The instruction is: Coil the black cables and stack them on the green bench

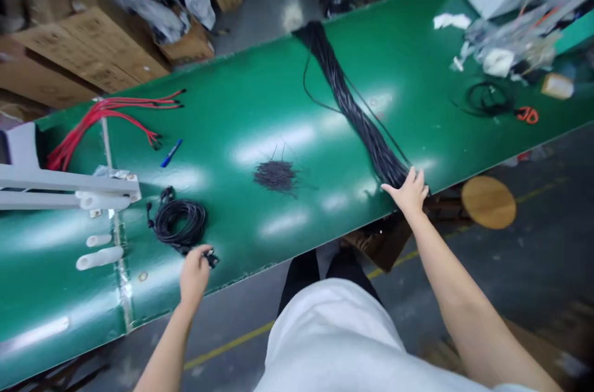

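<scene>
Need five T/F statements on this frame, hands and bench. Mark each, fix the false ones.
1. The left hand is at the coiled black cable. True.
2. The right hand is spread at the near end of the long black bundle. True.
3. The blue pen lies right of the long black bundle. False: the blue pen lies left of it, near the red cables.
4. The dark heap lies between the coiled black cable and the long black bundle. True.
5. The scissors have green handles. False: the scissors' handles are orange.
</scene>
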Available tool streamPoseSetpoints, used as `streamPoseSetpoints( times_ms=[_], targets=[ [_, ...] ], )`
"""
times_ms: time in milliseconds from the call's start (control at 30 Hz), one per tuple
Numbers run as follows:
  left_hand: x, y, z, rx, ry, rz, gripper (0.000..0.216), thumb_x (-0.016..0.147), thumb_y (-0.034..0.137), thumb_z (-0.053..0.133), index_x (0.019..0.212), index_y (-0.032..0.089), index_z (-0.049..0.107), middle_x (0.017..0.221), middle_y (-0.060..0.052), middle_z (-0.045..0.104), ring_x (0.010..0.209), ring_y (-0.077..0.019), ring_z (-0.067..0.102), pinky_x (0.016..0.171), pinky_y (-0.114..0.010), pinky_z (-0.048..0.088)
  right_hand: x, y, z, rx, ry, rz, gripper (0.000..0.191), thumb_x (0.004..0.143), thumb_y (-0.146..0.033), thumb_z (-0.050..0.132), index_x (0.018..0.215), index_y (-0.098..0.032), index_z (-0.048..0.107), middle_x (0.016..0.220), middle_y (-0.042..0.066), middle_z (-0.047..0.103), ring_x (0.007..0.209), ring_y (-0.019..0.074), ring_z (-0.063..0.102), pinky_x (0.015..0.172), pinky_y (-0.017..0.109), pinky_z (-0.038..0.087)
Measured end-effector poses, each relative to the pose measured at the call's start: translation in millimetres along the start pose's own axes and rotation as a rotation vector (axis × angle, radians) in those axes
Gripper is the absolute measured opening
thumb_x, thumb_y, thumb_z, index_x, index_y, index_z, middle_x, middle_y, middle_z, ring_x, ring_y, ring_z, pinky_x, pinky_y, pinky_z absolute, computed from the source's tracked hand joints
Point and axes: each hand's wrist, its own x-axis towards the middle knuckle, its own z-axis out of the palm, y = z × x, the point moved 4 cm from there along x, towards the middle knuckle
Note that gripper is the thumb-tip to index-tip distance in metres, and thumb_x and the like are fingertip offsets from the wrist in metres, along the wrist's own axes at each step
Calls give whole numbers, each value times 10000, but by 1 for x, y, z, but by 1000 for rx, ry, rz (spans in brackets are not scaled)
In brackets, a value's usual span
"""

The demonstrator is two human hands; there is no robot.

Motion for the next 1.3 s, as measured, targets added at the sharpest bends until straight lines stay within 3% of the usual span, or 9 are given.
streamPoseSetpoints(
  times_ms=[100,267,367,500,700,900,1067,1200,1300],
  targets=[
    [-46,45,53,-149,-109,-18,249,711,305,475,876,323,660,1031,-19,750,1104,-310,692,1072,-489,495,46,-22,22,-96,-170,-59,1105,808,-622,665,1586,-48,131,1533,351,308,1434,436,314,1105,582,295],
    [-100,136,113,-252,-331,46,255,804,343,442,835,319,694,975,-16,759,1016,-267,719,993,-429,547,65,-31,38,-144,-213,-273,560,896,-307,568,1372,-35,457,1199,265,604,1113,322,600,935,394,419],
    [-121,168,113,-240,-450,99,256,854,364,442,843,330,696,991,-9,757,1022,-251,713,992,-399,545,62,-20,31,-109,-243,-376,398,930,-268,510,1279,-77,525,1157,209,639,1058,272,621,904,347,428],
    [-124,160,86,-224,-361,-29,265,889,452,464,883,332,700,1016,-15,755,1046,-266,707,989,-402,539,58,-13,36,-89,-215,-391,461,950,-269,486,1357,-54,469,1244,242,601,1140,321,593,930,402,440],
    [-12,192,99,-424,-474,-160,380,840,492,609,1117,242,677,1143,-88,749,1117,-261,696,1066,-403,498,42,-16,71,34,-21,-426,581,976,-369,427,1462,-52,410,1303,244,579,1176,344,547,978,443,457],
    [93,369,242,-807,-866,-240,504,880,291,674,1349,132,580,1344,-193,661,1206,-224,657,1133,-429,437,30,8,73,230,-29,-334,571,946,-448,431,1423,-147,517,1262,168,642,1162,331,593,920,440,514],
    [70,455,314,-1121,-1015,-329,595,861,305,714,1415,184,534,1499,-162,541,1359,-245,544,1173,-432,392,45,12,50,514,-349,-107,562,810,-445,577,1313,-199,626,1162,116,708,1045,317,659,903,438,513],
    [38,446,312,-1241,-1091,-374,528,841,565,692,1226,208,640,1374,-119,625,1341,-262,541,1192,-470,361,33,-6,25,1123,-849,-54,459,694,-437,723,1064,-167,693,879,70,710,824,221,656,768,333,519],
    [-4,437,312,-1182,-1253,-152,645,816,745,595,1160,203,652,1286,-142,657,1282,-300,574,1161,-520,384,19,-18,14,1362,-1115,-47,502,706,-576,704,952,-139,688,650,30,604,556,150,533,565,292,461]
  ],
)
